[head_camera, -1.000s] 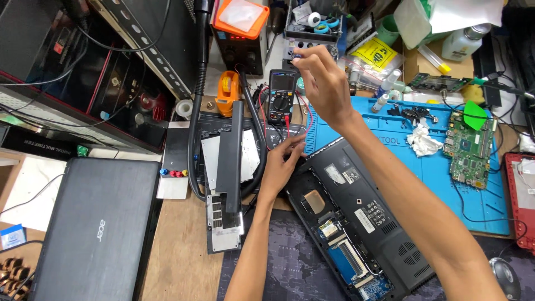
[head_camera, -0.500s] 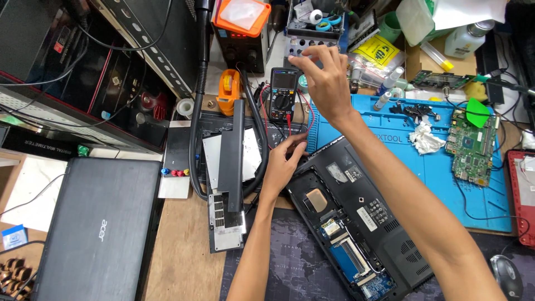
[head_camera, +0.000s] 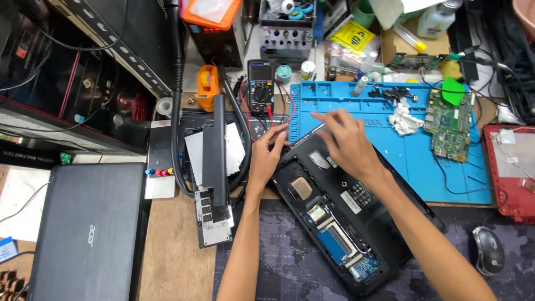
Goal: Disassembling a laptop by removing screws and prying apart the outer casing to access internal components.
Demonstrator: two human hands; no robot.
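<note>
An opened black laptop base lies slanted in front of me, its underside up, with a blue memory board and cut-outs showing. My left hand grips its upper left corner, fingers curled over the edge. Over the base's top edge my right hand hovers blurred, fingers spread and holding nothing. Just behind the hands stands a black multimeter with red leads.
A blue work mat carries a green circuit board and crumpled tissue. A closed grey laptop lies at left, a long black battery beside my left hand, a mouse and a red cover at right.
My right hand has come back from the rear of the bench, near the multimeter, down onto the laptop base's top edge. My left hand has stayed at the corner.
</note>
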